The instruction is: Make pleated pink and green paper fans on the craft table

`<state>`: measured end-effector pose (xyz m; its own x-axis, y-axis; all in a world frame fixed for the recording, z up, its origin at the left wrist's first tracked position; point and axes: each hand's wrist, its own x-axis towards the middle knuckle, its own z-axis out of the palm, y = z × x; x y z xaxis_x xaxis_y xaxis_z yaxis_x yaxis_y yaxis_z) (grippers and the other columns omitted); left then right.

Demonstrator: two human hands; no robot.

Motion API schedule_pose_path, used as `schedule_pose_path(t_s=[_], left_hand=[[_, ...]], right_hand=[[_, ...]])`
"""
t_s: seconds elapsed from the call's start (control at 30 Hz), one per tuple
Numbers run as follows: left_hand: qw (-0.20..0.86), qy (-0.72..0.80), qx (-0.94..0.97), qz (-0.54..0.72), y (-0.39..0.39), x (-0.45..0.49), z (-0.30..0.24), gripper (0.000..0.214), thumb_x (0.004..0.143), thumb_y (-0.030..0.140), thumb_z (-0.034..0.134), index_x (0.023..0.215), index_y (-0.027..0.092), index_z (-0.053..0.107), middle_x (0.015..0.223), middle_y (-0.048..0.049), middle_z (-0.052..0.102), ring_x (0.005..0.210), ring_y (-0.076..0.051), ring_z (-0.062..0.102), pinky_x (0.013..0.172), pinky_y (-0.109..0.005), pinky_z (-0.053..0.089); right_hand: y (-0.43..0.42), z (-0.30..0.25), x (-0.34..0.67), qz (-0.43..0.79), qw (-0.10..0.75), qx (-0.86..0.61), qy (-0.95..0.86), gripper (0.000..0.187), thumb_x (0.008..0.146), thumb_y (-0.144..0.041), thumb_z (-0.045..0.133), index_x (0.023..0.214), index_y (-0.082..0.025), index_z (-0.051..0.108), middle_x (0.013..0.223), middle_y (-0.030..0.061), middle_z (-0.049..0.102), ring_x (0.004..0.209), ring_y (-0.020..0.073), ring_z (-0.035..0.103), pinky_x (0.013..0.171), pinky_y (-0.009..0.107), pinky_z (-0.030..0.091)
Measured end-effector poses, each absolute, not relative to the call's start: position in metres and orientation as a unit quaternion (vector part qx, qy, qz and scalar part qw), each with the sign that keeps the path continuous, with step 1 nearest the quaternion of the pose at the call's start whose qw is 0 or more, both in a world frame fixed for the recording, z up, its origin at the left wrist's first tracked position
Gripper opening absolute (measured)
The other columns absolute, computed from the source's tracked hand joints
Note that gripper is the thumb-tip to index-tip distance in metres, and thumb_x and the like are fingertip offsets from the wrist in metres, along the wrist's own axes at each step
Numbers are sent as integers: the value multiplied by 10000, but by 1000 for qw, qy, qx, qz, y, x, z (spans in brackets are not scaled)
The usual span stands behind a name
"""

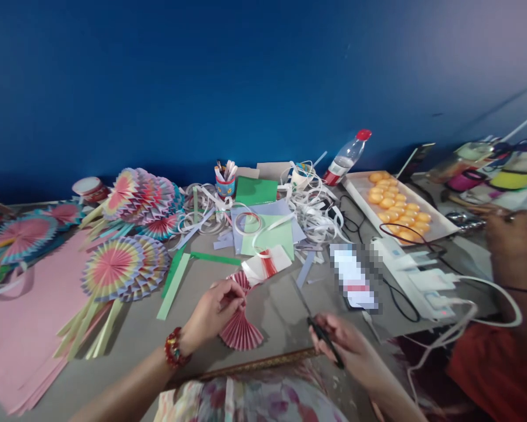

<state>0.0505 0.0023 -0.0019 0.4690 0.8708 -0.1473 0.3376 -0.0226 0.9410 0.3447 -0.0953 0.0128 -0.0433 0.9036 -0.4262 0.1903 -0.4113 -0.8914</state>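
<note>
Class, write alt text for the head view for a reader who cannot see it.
The left hand pinches a pleated pink paper fan on a grey table while the right hand holds scissors. Colourful fans lie left.

fan [241, 333]: pleated red-pink paper | folds gathered at far tip, spread to a half-round at near end | flat on table [281, 310], near centre | tip pinched in left hand [213, 310] || scissors [319, 333]: dark handles, thin grey blades | blades point far-left, low over table | right of fan, apart | handles in right hand [349, 346]
</note>
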Motion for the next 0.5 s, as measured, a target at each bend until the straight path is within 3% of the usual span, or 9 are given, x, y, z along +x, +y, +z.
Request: schedule_pose_path(t_s=[0.13,0.27,0.43,0.5], left_hand=[[546,449,659,256,2,52,2,107,890,219,538,930,184,631,900,-53,676,864,-181,644,776,-282,520],[546,451,653,267,1,53,1,111,891,240,545,912,184,639,894,-54,673,871,-184,642,785,-287,521],[566,440,639,277,1,53,-1,130,901,257,537,927,173,633,887,-49,677,829,-167,645,764,-273,513],[569,437,637,282,1,53,-2,131,897,264,546,930,171,632,886,-46,685,821,-164,648,759,-271,512]], right_hand=[[-107,-5,313,738,313,-516,-302,625,628,-774,688,780,-175,595,633,17,557,505,99,448,468,223,341],[-115,-19,300,775,336,-498,-198,585,588,-739,752,711,-188,599,639,14,544,467,80,411,442,229,330],[-122,-29,288,816,320,-467,-121,580,659,-722,717,631,-156,593,532,-29,461,412,35,275,371,181,177],[-124,-30,283,819,317,-468,-98,562,670,-699,729,634,-154,593,544,-29,477,422,33,290,380,172,171]])
